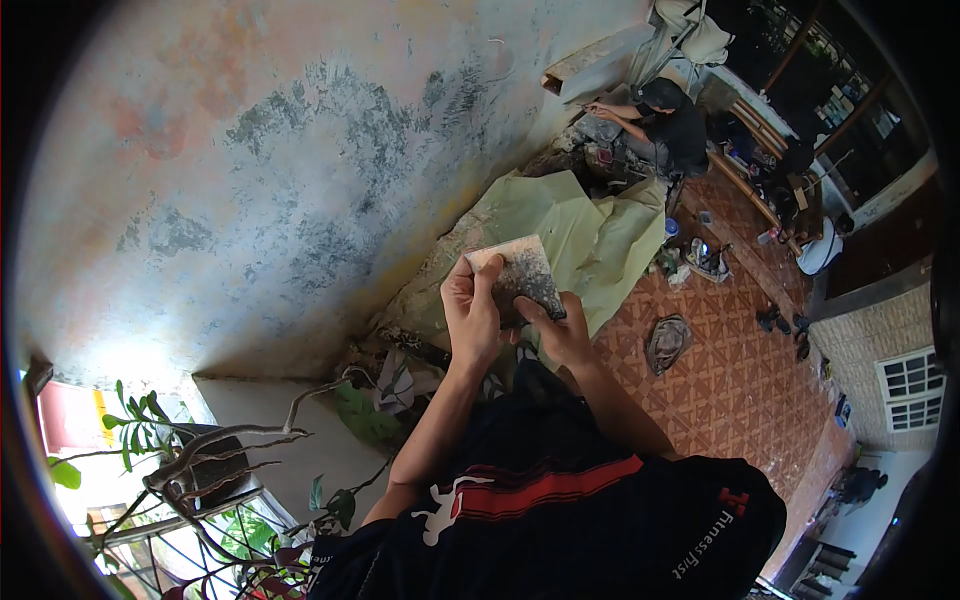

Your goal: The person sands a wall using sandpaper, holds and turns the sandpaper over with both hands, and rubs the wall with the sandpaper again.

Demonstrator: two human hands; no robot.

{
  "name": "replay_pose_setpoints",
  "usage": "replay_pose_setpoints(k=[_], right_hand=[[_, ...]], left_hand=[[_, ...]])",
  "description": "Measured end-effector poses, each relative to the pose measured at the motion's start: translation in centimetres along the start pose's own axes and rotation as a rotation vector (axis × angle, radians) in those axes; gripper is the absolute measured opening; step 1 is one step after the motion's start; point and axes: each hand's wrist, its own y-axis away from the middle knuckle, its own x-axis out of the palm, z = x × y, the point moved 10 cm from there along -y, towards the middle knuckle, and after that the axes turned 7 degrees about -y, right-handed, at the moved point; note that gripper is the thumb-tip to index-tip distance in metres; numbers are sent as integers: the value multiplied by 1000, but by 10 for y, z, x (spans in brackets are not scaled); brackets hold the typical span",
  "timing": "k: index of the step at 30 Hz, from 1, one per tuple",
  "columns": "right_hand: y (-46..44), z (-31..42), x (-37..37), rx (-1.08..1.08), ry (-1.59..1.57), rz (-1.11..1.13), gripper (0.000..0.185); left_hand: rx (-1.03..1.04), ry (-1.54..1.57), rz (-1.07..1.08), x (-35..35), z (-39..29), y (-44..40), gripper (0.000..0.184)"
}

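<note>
Both hands are raised in front of my chest, gripping one small rectangular sheet of sandpaper (526, 272). Its face is pale beige along the upper left and speckled dark grey toward the lower right. My left hand (472, 312) pinches the left edge, thumb on the face and fingers behind. At the lower right corner, my right hand (562, 332) is closed with the thumb over the sheet; its other fingers are mostly hidden. Beyond the hands stands a painted wall (290, 180) with grey, flaking patches. A pale green sheet (570, 215) lies spread along its foot.
Another person (672, 130) sits by the wall at the upper right. Branches of a plant (235, 435) reach in at lower left. On the tiled floor (720, 350) lie a crumpled cloth (667, 343) and several small items. A wooden bench (745, 185) stands farther back.
</note>
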Motion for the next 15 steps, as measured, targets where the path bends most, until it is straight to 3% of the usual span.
replay_pose_setpoints(k=[15], right_hand=[[-10,6,14,-13,-34,37,16]], left_hand=[[58,37,-50,-3,-5,-2,21]])
